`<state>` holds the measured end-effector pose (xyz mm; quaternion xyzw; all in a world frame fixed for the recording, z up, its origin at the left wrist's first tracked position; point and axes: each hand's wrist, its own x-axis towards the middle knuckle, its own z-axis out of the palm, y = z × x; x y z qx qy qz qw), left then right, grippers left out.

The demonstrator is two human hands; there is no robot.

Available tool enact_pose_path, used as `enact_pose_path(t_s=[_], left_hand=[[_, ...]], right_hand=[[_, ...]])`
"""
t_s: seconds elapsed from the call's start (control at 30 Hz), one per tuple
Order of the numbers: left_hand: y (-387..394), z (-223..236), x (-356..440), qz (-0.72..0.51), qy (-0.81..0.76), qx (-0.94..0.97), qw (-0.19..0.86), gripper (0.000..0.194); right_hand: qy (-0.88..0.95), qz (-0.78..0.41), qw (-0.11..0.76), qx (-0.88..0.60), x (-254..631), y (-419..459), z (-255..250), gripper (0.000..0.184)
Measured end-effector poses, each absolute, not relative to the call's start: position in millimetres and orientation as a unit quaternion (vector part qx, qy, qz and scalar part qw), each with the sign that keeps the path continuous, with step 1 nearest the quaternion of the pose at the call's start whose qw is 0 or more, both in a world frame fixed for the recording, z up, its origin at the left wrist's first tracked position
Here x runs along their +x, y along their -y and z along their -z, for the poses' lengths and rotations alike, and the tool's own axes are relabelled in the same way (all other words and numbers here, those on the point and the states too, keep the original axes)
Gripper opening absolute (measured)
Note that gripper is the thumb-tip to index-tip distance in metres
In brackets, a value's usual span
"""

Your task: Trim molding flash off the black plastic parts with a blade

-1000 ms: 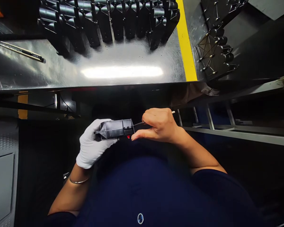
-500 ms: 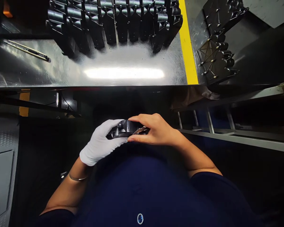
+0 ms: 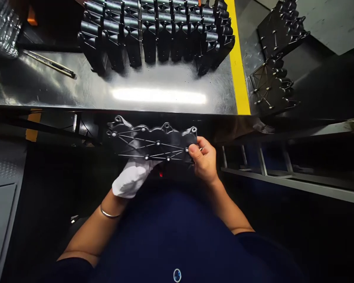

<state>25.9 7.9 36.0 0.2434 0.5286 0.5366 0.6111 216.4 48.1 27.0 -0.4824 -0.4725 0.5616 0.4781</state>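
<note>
A black ribbed moulded part [image 3: 162, 143] with bolt-hole lugs along its far edge is held up in front of my body, near the table's front edge. Its broad face, crossed by thin ribs, is turned towards me. My left hand [image 3: 131, 179], in a white glove, supports it from below and behind; those fingers are mostly hidden. At the right end, my bare right hand [image 3: 205, 159] grips it, the thumb pressed on the face. Something small and shiny glints by the right fingers, too little visible to name.
Rows of similar black parts [image 3: 149, 43] stand on the metal table [image 3: 159, 106]. Left of them lie a slim pen-like tool [image 3: 51, 65] and clear plastic packaging [image 3: 2, 31]. Yellow tape [image 3: 238, 70] crosses the table; more black parts [image 3: 267, 86] stand right of it. A metal frame [image 3: 283, 173] is at right.
The black part has been turned from edge-on to show its broad ribbed face and raised towards the table. My right hand has shifted to its right end, my left underneath.
</note>
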Motion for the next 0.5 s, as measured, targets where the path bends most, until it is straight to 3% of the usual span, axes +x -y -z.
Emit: enact_pose_path(t_s=[0.13, 0.23, 0.5], left_hand=[[-13.0, -34.5, 33.3, -0.584, -0.505, 0.065, 0.632, 0.026], [-11.4, -35.0, 23.8, -0.594, -0.515, -0.007, 0.617, 0.012], [1.3, -29.9, 26.3, -0.55, -0.542, -0.002, 0.636, 0.011]], right_hand=[[0.503, -0.617, 0.399, -0.455, 190.4, -34.7, -23.1, 0.044], [0.494, -0.607, 0.417, -0.462, 190.8, -37.5, -21.7, 0.045], [0.479, -0.65, 0.389, -0.443, 190.1, -37.2, -11.2, 0.04]])
